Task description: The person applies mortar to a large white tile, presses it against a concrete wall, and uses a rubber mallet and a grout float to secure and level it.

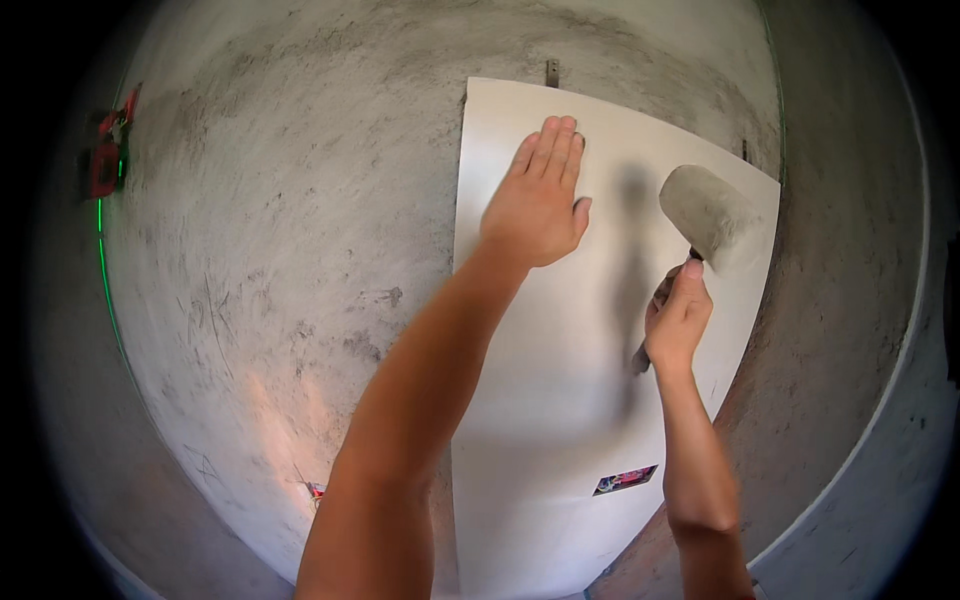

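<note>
My left hand (536, 200) lies flat near the top of a tall white panel (550, 370), fingers stretched upward and thumb apart. The panel stands upright against a rough grey wall. In my right hand (682, 315) is a trowel (705, 208) with a broad, rounded grey blade, my fingers wrapped round its dark handle. Its blade points up over the panel's upper right; whether it touches the surface I cannot tell. A dark blurred shadow falls on the panel between my hands.
A metal bracket (552, 72) sticks up behind the panel's top edge. At the far left, a red laser level (106, 160) hangs by the wall and throws a green line. A small colourful label (626, 480) sits low on the panel. Side walls close in left and right.
</note>
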### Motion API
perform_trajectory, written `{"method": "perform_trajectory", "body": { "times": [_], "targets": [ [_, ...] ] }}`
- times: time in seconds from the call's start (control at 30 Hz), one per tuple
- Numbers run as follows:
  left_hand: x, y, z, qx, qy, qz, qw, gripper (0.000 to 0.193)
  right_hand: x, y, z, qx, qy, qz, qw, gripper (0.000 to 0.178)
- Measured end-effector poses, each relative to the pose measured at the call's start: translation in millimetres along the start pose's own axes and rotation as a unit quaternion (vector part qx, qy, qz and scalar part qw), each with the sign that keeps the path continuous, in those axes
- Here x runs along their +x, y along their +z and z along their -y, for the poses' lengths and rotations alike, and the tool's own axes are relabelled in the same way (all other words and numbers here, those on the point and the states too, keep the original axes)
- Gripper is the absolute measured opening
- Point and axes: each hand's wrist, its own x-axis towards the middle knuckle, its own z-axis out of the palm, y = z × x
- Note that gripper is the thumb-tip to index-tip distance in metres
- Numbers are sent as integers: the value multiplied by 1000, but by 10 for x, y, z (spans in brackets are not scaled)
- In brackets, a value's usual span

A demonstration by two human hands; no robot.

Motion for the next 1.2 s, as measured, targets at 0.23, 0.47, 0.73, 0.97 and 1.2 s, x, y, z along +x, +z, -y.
{"method": "perform_trajectory", "body": {
  "times": [0.23,0.47,0.73,0.97,1.2],
  "targets": [
    [9,-23,82,-29,14,-3,999,60,180,295,28,-195,-48,31,979,64],
    [-615,-183,-94,22,-105,80,991,67,103,190,488,-164,33,56,984,62],
    [-635,-262,2,53,-90,127,986,68,74,759,582,-98,-24,14,995,58],
    [-631,-156,-81,53,-88,130,986,68,51,763,259,-145,-43,-39,988,60],
    [-743,147,41,-30,13,-32,999,44,-543,261,-373,-154,107,-4,982,56]
  ]
}}
